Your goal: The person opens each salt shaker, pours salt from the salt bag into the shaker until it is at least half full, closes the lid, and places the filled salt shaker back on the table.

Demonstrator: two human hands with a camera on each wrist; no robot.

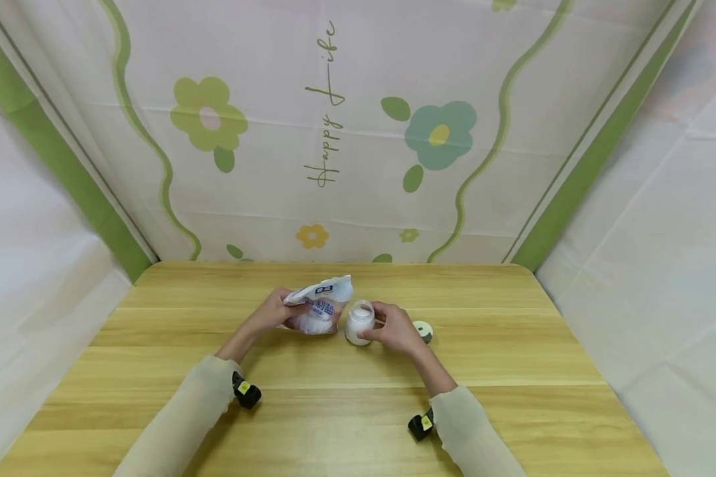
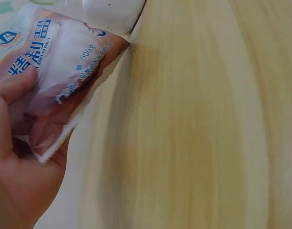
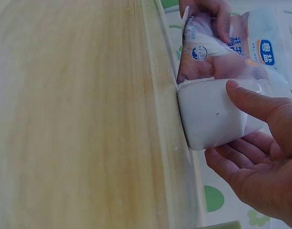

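Observation:
My left hand grips a soft plastic salt bag by its side, thumb on the printed front. In the left wrist view the salt bag shows blue lettering and "500". Just right of the bag stands a glass jar, upright on the table, mouth uncovered, filled with white salt to about the shoulder. My right hand holds the jar from the right. The right wrist view shows the thumb on one side of the jar and fingers on the other, with the bag beside it.
A round white and green lid lies on the table right of the right hand. The wooden table ends at a back edge against a printed curtain. White fabric hangs on both sides.

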